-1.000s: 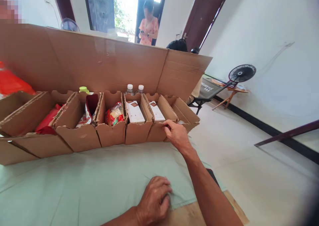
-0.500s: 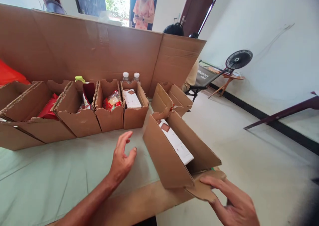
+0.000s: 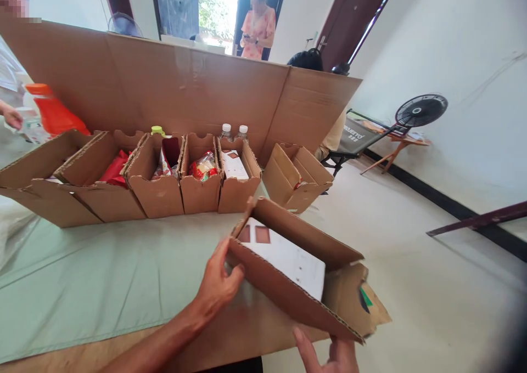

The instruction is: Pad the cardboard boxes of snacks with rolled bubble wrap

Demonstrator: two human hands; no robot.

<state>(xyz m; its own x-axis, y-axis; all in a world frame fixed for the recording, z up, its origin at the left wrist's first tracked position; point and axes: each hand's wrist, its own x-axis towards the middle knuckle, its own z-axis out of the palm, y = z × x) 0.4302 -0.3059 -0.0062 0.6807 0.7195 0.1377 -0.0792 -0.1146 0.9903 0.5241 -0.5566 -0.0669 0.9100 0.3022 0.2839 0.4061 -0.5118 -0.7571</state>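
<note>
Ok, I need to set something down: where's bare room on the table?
Bare green cloth spreads between the bin row, the left forearm and the wooden edge. Only a narrow gap parts the row from the far-right bin. Crowded: along the cardboard panel, and right-front, where left hand and right hand are at the nearest bin.

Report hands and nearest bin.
Left hand touching cardboard bin at far end; right hand at near end, grip unclear. White box inside. Other bins stand beyond.

Single head view; forward and down; close above the hands (image 3: 218, 278)
</note>
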